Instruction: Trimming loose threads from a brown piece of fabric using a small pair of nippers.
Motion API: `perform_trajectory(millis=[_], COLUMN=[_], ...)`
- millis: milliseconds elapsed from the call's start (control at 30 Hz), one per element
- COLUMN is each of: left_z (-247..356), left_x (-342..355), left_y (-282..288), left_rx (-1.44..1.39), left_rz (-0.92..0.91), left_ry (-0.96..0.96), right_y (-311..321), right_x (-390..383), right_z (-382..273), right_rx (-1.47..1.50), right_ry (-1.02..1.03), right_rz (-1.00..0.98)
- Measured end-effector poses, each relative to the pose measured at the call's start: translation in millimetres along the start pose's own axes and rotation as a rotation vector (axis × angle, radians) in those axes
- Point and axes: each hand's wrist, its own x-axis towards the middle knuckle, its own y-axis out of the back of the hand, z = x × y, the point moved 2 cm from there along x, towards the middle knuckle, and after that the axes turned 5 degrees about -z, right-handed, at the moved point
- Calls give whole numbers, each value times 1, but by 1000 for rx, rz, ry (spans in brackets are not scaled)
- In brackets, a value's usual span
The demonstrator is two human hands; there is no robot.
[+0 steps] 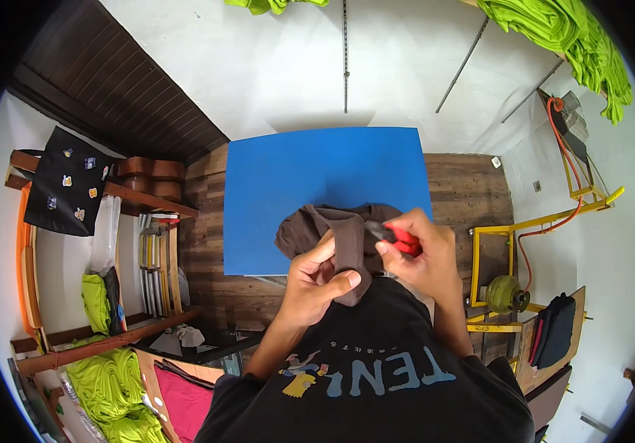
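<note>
A dark brown cloth garment [304,230] lies bunched at the near edge of the blue tabletop [317,166]. My left hand [316,284] is closed on a folded band of it, raised toward me, with the thumb in front. My right hand [432,251] grips small red-handled thread snips [406,241], whose dark tips point left, beside the raised band. Whether the blades touch the cloth I cannot tell. Part of the garment is hidden behind both hands.
Wooden shelving [110,347] at left holds green folded cloth [107,380] and a black bag [70,181]. To the right stands a yellow metal frame [491,230] with a gas cylinder [507,294] and orange hose [554,227]. More green cloth [539,26] hangs at upper right.
</note>
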Motion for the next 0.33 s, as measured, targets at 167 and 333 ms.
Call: perform_trajectory(millis=[167, 333], left_z=[7, 6], left_x=[13, 17], left_y=[8, 10], left_rx=[-35, -66], left_rz=[16, -11], left_ry=[8, 11], right_y=[9, 6], right_x=[19, 27], right_z=[3, 1], right_rx=[51, 86], right_ry=[-83, -166], right_rz=[39, -146])
